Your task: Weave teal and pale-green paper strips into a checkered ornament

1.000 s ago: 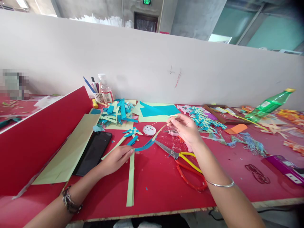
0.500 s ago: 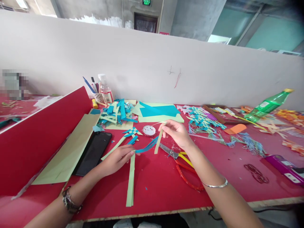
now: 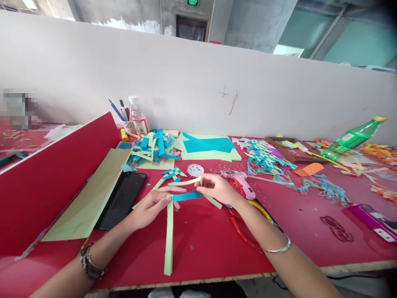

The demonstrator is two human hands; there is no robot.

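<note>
My left hand (image 3: 153,205) pinches the left end of a blue paper strip (image 3: 187,195), where a pale green paper strip (image 3: 168,240) hangs down toward the table's front. My right hand (image 3: 218,189) grips the other end of the blue strip, its fingers closed. Another pale green strip (image 3: 185,182) runs from the right fingertips leftward above the blue one, and a green end (image 3: 213,201) sticks out below that hand. Scissors (image 3: 245,225) with red and yellow handles lie partly under my right forearm. Behind it rests a pink glue gun (image 3: 240,180).
Cut paper strips (image 3: 155,147) are heaped at the back left, near a black phone (image 3: 124,200). Blue and green sheets (image 3: 209,145) lie at the back. Woven paper pieces (image 3: 266,155) and a leaning green bottle (image 3: 353,138) are on the right. A red divider (image 3: 62,182) stands left.
My right hand has moved down and slightly left, closer to my left hand. The green strip at its fingers now points left instead of hanging. The glue gun has come into sight.
</note>
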